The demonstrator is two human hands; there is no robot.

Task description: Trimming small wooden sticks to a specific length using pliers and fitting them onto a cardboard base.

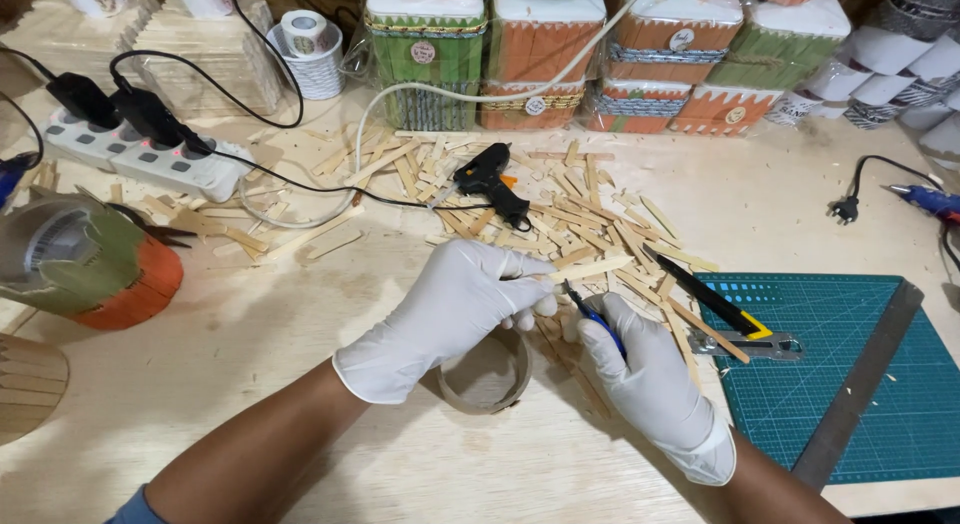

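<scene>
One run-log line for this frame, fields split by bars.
left hand: pinching pale wooden craft stick | right hand: gripping blue-handled cutters at stick | brown cardboard ring beneath hands | black glue gun behind

The left hand (455, 309) hides part of the cardboard ring (487, 379); the blue-handled tool's (597, 319) tip is hidden.

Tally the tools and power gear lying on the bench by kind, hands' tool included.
Glue guns: 2, black and blue
Utility knives: 1
Blue-handled cutters: 1, in the right hand
Power strips: 1
Cutting mats: 1
Metal rulers: 1
Total: 7
</scene>
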